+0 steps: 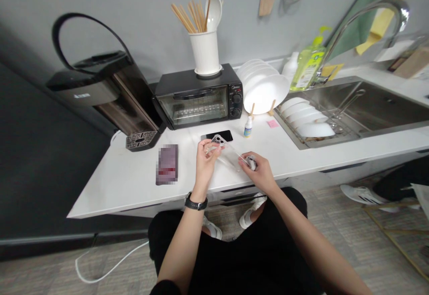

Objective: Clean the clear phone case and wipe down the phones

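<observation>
One clear plastic phone case (228,153), camera cutout at its far end, held tilted above the table (127,187) by the left hand (207,163). One small white wad (251,163), material unclear, gripped by the right hand (259,174) against the case. One black smartphone (223,135), lying flat just beyond.

A black-strapped wristwatch (196,203), plain black trousers (169,232), and a pair of white sneakers (212,229)
</observation>
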Tool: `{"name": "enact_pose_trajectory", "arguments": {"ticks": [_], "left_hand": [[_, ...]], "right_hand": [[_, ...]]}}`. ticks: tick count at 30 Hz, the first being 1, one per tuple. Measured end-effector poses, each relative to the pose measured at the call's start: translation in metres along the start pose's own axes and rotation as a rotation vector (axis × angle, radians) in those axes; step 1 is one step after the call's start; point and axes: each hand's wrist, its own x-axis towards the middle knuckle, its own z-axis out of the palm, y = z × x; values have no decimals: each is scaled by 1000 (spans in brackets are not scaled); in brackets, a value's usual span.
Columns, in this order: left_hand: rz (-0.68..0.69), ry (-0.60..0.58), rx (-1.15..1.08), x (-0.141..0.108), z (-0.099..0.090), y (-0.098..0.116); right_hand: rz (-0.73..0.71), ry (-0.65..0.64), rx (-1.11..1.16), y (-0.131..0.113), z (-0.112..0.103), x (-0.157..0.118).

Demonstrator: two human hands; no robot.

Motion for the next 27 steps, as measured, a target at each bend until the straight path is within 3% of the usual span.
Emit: {"name": "enact_pose_trajectory", "arguments": {"ticks": [3, 7, 11, 14, 17, 19, 21, 24, 27], "left_hand": [[44, 99, 148, -8, 1, -10], [62, -88, 302, -18, 0, -23], [147, -175, 556, -17, -13, -31], [208, -159, 692, -22, -22, -27], [182, -93, 828, -38, -19, -14], [158, -163, 931, -51, -12, -3], [147, -267, 979, -59, -9, 5], [111, -393, 910, -60, -21, 11], [78, -455, 803, -55, -42, 13]], "right_hand": [[-39, 22, -200, -7, -1, -3], [-158, -218, -430, -26, 12, -14], [-164, -356, -266, -39, 19, -25], [-38, -306, -71, -32, 6, -24], [91, -153, -15, -13, -9, -7], [128, -14, -76, 0, -11, 10], [80, 43, -125, 9, -4, 24], [-73, -114, -123, 16, 16, 31], [-185, -297, -135, 19, 30, 21]]}}
